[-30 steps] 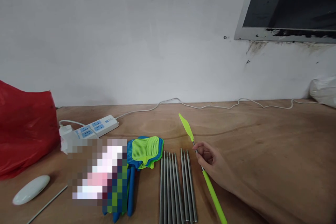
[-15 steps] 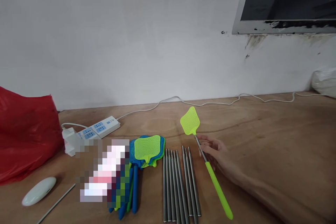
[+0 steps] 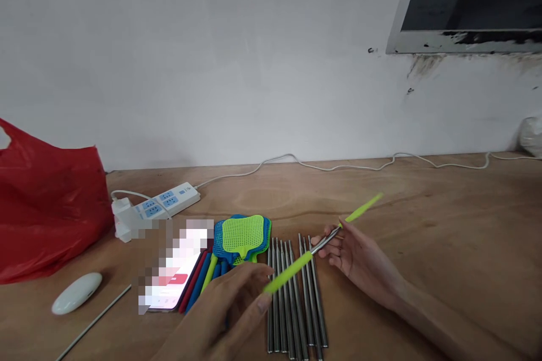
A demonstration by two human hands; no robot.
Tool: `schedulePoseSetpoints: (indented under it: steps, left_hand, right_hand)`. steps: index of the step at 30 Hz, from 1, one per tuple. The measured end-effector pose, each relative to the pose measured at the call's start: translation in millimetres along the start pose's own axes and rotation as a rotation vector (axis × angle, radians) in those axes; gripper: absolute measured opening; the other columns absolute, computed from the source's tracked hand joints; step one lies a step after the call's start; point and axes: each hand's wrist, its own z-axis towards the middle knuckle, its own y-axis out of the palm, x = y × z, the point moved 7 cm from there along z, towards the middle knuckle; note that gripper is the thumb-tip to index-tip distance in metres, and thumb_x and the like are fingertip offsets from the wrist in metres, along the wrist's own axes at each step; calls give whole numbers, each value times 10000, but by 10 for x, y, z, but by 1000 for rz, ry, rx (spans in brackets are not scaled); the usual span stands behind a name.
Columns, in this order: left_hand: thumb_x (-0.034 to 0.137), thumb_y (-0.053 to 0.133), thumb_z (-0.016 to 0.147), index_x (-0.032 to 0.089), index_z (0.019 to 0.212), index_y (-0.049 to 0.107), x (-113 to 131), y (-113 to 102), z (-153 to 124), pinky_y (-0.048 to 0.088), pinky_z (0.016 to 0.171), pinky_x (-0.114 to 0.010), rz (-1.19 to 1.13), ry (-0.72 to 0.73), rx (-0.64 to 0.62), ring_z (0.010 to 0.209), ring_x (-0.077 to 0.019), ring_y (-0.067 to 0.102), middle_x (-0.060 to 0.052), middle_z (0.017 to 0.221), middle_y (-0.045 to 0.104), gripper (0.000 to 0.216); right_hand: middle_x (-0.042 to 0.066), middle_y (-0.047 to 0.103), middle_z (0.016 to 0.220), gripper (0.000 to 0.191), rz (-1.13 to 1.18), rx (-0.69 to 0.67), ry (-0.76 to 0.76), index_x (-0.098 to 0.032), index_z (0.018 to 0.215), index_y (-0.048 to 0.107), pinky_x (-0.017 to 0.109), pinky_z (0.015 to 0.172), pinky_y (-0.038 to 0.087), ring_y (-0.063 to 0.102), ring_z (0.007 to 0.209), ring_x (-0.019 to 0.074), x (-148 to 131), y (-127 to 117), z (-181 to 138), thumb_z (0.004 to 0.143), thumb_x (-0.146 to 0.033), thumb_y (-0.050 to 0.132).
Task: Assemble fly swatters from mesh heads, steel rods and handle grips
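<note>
Swatter [image 3: 325, 241] is held aslant over steel rods [image 3: 292, 304] on the bench [image 3: 466, 248], its handle end pinched by the left hand [image 3: 228, 304], its neck lightly by the right hand [image 3: 364, 262]; were either grip loosened, rods could be struck and scattered.

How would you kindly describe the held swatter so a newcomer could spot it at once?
On the table, find the row of metal rods. Slanting across them is the swatter, its yellow-green handle at the left hand and its shaft in the right hand. Unlike the stacked swatters to the left, it is held up alone, its head seen edge-on.
</note>
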Motion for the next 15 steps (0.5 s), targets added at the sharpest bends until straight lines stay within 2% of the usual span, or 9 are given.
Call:
schedulePoseSetpoints:
  steps: [3, 7, 9, 12, 15]
  left_hand:
    - [534, 472, 964, 322, 1266, 548, 10, 167, 176, 537, 727, -288, 8, -20, -31, 845, -203, 660, 2, 1007, 716, 376]
    - [467, 359, 1016, 246, 1039, 571, -41, 337, 317, 480, 730, -319, 91, 18, -120, 823, -213, 629, -17, 898, 674, 307]
    - [412, 303, 1033, 236, 983, 542, -68, 322, 342, 460, 738, -334, 134, 37, -121, 821, -220, 622, -26, 896, 662, 301]
    - [371, 276, 1037, 239, 1035, 508, -120, 246, 319, 448, 751, -347, 176, 34, -102, 833, -230, 621, -39, 939, 665, 267]
    - [362, 274, 1035, 247, 1059, 490, -175, 182, 258, 446, 721, -340, 211, 31, -95, 804, -230, 627, -42, 955, 675, 246]
  right_hand:
    - [126, 776, 971, 321, -20, -81, -6, -147, 837, 753, 266, 749, 520, 699, 823, 189, 41, 100, -34, 762, -457, 785]
    - [126, 750, 1060, 412, -44, -173, 6, -133, 1001, 767, 311, 818, 497, 671, 911, 214, 125, 169, -60, 849, -507, 680]
    - [96, 747, 1004, 388, -46, -162, -2, -158, 1020, 767, 314, 815, 491, 651, 904, 208, 148, 142, -53, 866, -498, 662]
    - [53, 727, 902, 261, -68, -93, -69, -196, 969, 767, 301, 793, 486, 622, 857, 187, 121, 55, -32, 870, -421, 680]
    - [66, 722, 933, 238, -76, -22, -140, -186, 940, 751, 302, 768, 489, 613, 837, 191, 58, -15, -22, 856, -402, 696]
